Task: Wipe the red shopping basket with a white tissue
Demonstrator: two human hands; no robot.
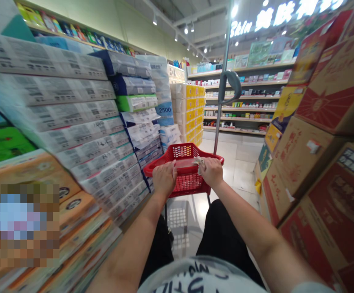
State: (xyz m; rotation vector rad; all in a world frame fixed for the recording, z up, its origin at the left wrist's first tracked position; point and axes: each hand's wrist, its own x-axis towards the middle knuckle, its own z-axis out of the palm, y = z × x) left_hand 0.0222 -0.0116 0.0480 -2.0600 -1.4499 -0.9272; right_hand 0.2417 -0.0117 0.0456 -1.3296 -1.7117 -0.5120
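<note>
Shop aisle (242, 156): red cart (186, 185).
Left hand (164, 178), right hand (212, 171) plus pale scrap (199, 162): fingers closed round handle (185, 164); push evenly, centred.

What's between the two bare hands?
The head view shows the handle of a red plastic cart, and a crumpled pale scrap in the right hand.

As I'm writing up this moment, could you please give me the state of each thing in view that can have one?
Left hand: grip closed on the red cart.
Right hand: grip closed at the cart's bar, holding the pale scrap.
Pale scrap: crumpled.
Red cart: upright.
White packs: wrapped, stacked.
Cardboard boxes: stacked.
Back shelves: stocked.
Ceiling lights: lit.
</note>
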